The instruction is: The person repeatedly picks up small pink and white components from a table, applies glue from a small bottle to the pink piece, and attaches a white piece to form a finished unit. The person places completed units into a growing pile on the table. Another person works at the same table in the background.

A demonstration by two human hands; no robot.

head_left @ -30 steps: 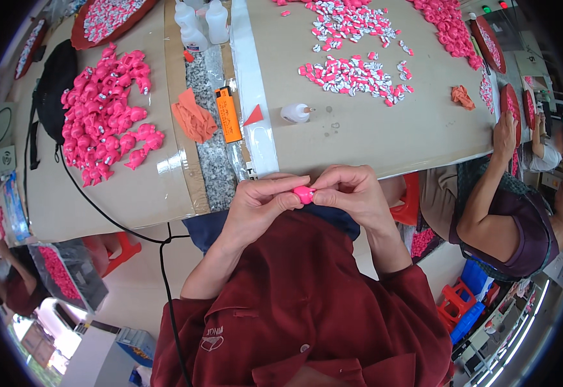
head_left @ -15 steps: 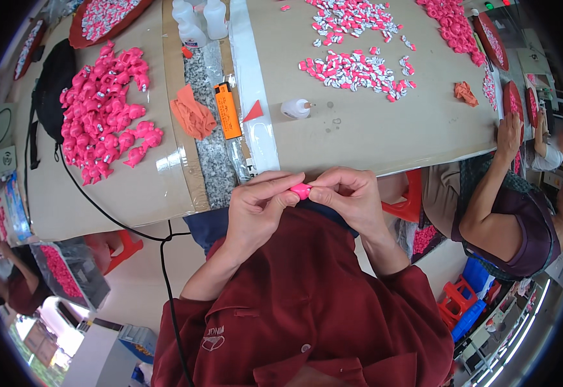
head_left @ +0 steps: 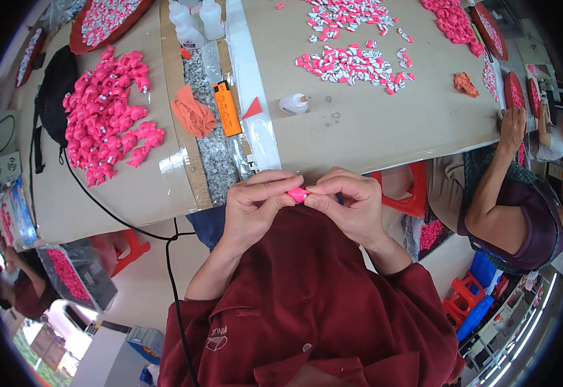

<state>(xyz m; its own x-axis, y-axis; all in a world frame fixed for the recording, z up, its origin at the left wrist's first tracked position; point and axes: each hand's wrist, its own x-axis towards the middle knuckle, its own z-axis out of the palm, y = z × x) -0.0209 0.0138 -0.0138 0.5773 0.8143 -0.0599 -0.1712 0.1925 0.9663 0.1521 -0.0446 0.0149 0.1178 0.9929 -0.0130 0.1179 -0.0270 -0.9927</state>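
Observation:
A small glossy pink plastic piece (head_left: 299,195) is pinched between my two hands, just off the table's near edge. My left hand (head_left: 254,205) grips its left end with thumb and fingers. On its other end, the thumb and fingertips of my right hand (head_left: 349,203) are closed. The fingers cover both ends of the piece. Beyond my hands stands a small white dropper bottle (head_left: 294,104). An orange box cutter (head_left: 227,108) lies to its left, beside a small red triangular scrap (head_left: 253,108).
Pink figures (head_left: 104,119) are heaped at the left, near a crumpled orange cloth (head_left: 193,112). Pink-and-white pieces (head_left: 357,66) lie spread at the far side. White bottles (head_left: 212,19) stand behind. A black cable (head_left: 136,227) hangs at my left. A co-worker (head_left: 510,206) sits at the right.
The pink piece has turned slightly in my fingers, and my right fingertips have shifted on its end. Both hands stay at nearly the same place. The view has moved a little.

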